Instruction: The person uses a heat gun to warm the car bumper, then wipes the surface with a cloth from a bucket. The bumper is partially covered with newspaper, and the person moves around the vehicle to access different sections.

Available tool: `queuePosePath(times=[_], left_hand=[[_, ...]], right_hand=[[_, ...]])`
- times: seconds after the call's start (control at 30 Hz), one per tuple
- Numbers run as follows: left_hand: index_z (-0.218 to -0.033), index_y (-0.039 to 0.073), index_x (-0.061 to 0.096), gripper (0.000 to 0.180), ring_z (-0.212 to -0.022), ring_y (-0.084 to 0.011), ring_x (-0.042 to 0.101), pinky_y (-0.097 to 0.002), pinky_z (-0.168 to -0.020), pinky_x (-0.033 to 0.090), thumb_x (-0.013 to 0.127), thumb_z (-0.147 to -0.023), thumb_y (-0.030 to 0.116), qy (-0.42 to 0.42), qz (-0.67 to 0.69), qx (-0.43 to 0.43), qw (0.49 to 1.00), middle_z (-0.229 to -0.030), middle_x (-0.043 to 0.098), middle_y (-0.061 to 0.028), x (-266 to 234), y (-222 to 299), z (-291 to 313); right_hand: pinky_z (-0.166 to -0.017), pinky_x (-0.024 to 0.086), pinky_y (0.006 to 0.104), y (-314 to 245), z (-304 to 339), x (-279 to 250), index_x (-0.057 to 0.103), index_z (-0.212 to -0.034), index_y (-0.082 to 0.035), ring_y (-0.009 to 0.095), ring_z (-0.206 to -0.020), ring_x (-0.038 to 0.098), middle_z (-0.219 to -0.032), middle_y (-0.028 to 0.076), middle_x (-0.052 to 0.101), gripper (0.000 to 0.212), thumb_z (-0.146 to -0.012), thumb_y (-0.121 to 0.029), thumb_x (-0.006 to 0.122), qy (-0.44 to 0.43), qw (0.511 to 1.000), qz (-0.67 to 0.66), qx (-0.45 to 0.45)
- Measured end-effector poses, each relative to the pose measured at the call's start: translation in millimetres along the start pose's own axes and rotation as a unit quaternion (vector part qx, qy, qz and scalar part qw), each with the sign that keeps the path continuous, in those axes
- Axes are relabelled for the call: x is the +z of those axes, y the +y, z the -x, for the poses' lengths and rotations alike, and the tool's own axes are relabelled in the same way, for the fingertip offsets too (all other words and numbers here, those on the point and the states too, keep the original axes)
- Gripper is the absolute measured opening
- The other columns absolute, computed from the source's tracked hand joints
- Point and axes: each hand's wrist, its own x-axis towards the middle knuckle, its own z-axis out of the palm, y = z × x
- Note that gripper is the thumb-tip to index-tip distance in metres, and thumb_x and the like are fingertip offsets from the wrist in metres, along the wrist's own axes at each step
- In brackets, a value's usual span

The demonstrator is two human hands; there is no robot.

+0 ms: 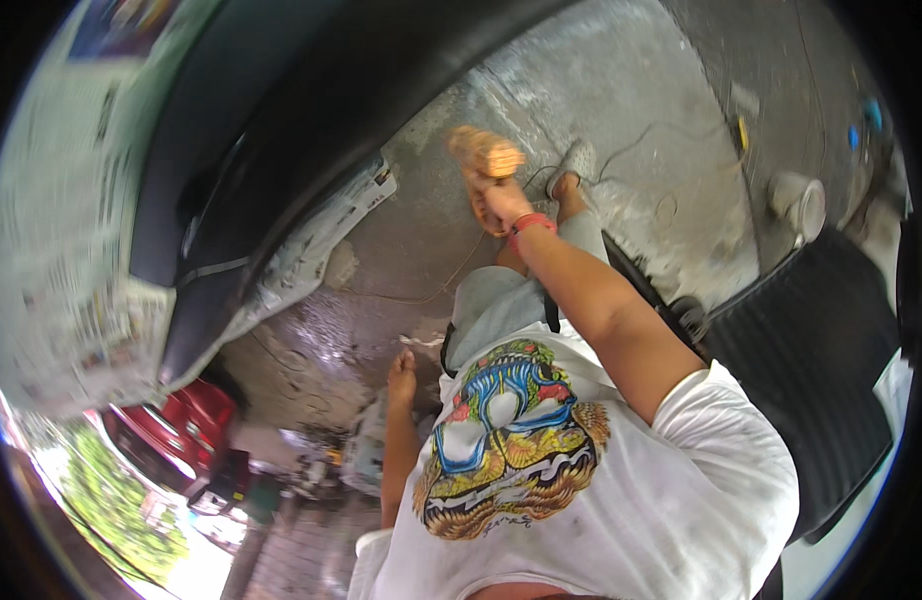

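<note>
The orange, blocky, handled tool, apparently hard plastic (489,155), is in the person's right hand (504,203), out in front of the body and above the grey, stained concrete floor (621,85). Blur hides its finer details, so its exact kind is unclear. The right hand is wrapped around the handle, with the bulky part of the tool beyond the fingers; this grip probably keeps the knuckles behind the working end and lets the forearm bear the weight. A red band (533,226) circles that wrist, just behind the grip and apart from the tool.

The left hand (403,375) hangs low at the other side of the body, its fingers loosely extended and seemingly holding nothing. It stands well apart from the tool, which suggests that one hand is enough to carry it.

On the left is a large, dark, smooth, curved panel (351,80), near the tool but not touching it. Printed newspaper sheets (51,290) cover the surfaces beside the panel and show along its lower edge too, presumably as a shield for what lies beneath. A thin, pale cable (418,300) curves loosely over the floor; whether it joins the tool is hard to make out. At the right, a whitish, round-mouthed bucket (799,207) stands near a black, ribbed, sheet-like piece (816,345), both well clear of the hands.
</note>
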Motion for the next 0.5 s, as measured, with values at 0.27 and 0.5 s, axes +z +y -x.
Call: queuePosePath(times=[0.27,0.5], left_hand=[[-0.15,0.005,0.05,0.052,-0.132,-0.0265,0.056,-0.0362,-0.112,0.042,0.056,-0.107,0.034,-0.031,-0.108,0.025,0.993,-0.144,0.059,-0.0171,-20,123,16],[-0.151,0.002,0.047,0.052,-0.136,-0.0271,0.053,-0.0369,-0.116,0.038,0.053,-0.108,0.033,-0.059,-0.211,0.118,0.969,-0.148,0.055,-0.0192,63,299,40]], right_hand=[[-0.046,0.046,0.0343,45,-53,-12,0.06,-0.113,-0.003,0.016,-0.05,0.055,-0.065,0.004,0.057,0.026,-0.103,-0.027,0.063,-0.046,0.991,-0.087,0.096],[-0.05,0.047,0.0352,6,-136,-109,0.062,-0.11,0.0,0.017,-0.051,0.059,-0.066,0.006,0.062,0.035,-0.103,-0.034,0.063,0.074,0.996,-0.042,0.036]])
